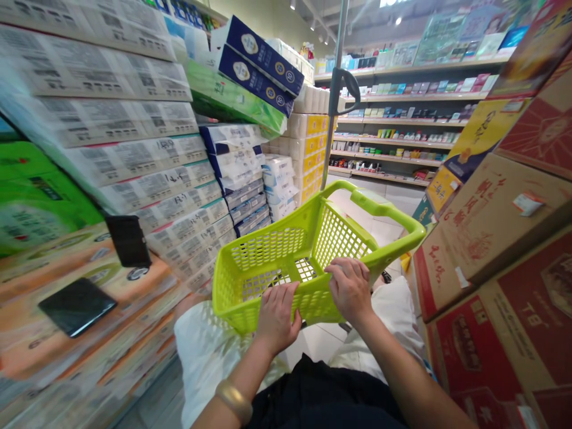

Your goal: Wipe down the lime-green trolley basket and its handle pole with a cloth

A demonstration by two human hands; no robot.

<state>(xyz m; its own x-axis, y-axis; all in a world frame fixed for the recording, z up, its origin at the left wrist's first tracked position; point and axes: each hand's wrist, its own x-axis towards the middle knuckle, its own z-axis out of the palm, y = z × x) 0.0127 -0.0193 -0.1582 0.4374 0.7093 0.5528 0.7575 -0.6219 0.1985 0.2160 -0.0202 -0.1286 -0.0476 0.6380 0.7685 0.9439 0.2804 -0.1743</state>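
Next: one lime-green plastic shopping basket (268,249), held out before the body between stacked tissue packs (134,161) and cardboard cartons (496,220); left hand (277,317) and right hand (349,289) both closed on its near rim, apparently keeping it steady in the narrow aisle.

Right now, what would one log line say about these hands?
left hand: gripping basket rim | right hand: gripping basket rim | beside: paper packs, cartons

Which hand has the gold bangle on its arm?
The left hand on the lime-green basket: the gold bangle circles its forearm. The right hand's arm is bare.
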